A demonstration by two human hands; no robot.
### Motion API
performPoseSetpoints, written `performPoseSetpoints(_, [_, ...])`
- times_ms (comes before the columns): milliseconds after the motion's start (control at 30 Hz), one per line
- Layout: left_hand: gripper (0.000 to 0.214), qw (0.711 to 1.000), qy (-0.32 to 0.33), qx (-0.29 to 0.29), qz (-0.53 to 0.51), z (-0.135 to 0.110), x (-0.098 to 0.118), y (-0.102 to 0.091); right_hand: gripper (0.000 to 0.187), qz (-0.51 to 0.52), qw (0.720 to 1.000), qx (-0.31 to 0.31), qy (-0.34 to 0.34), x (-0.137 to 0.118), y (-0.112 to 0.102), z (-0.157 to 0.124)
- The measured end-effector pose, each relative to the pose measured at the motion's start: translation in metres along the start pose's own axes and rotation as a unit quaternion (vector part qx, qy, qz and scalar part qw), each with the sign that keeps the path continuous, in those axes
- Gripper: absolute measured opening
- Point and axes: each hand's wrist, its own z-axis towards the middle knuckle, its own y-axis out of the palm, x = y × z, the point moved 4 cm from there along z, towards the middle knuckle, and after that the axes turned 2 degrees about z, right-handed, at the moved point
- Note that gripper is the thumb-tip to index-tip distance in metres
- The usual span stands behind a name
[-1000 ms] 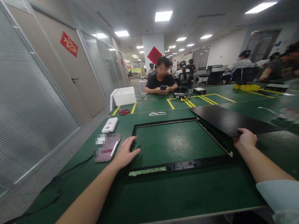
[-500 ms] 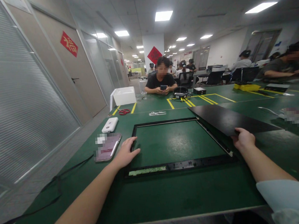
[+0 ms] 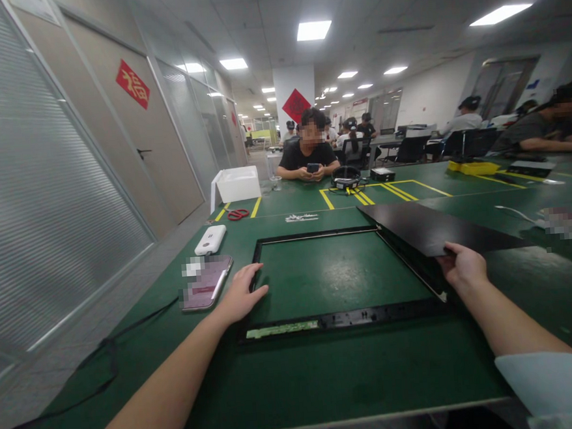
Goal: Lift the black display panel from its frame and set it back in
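Note:
A black rectangular frame (image 3: 323,319) lies flat on the green table (image 3: 326,375) in front of me. My left hand (image 3: 240,293) rests on the frame's left edge, fingers stretched out flat. My right hand (image 3: 461,266) grips the near edge of a black panel (image 3: 429,230) that rises above the frame's right side, tilted up off the table.
A phone (image 3: 206,282) and a white power bank (image 3: 210,239) lie left of the frame. A black cable (image 3: 104,348) runs off the left edge. Red scissors (image 3: 237,214) and a white box (image 3: 237,183) sit farther back. A person with a phone (image 3: 307,155) sits across the table.
My right hand has lifted the black panel's near edge slightly higher. My left hand has stayed on the frame.

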Motion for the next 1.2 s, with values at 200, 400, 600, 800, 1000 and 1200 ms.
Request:
performPoseSetpoints(200, [0.054, 1.0, 0.001, 0.001, -0.001, -0.001, 0.0, 0.0, 0.02, 0.007, 1.0, -0.023, 0.017, -0.005, 0.011, -0.02])
performPoseSetpoints(400, [0.056, 1.0, -0.004, 0.002, -0.005, 0.0, -0.001, 0.002, 0.016, -0.019, 0.993, -0.094, 0.065, -0.007, 0.024, -0.041])
performPoseSetpoints(600, [0.058, 1.0, -0.011, -0.003, -0.013, 0.0, -0.001, 0.001, 0.015, -0.051, 0.985, -0.127, 0.107, -0.006, 0.03, -0.056])
performPoseSetpoints(800, [0.063, 0.999, -0.027, 0.0, -0.032, -0.001, -0.001, 0.0, 0.02, -0.084, 0.969, -0.152, 0.175, 0.003, 0.03, -0.063])
performPoseSetpoints(1000, [0.061, 0.996, -0.05, 0.004, -0.074, 0.003, -0.008, 0.001, 0.009, -0.198, 0.948, -0.116, 0.221, 0.006, 0.021, -0.069])
performPoseSetpoints(1200, [0.063, 0.996, -0.05, 0.006, -0.074, 0.002, -0.007, 0.003, 0.009, -0.222, 0.929, -0.153, 0.252, 0.012, 0.019, -0.065])
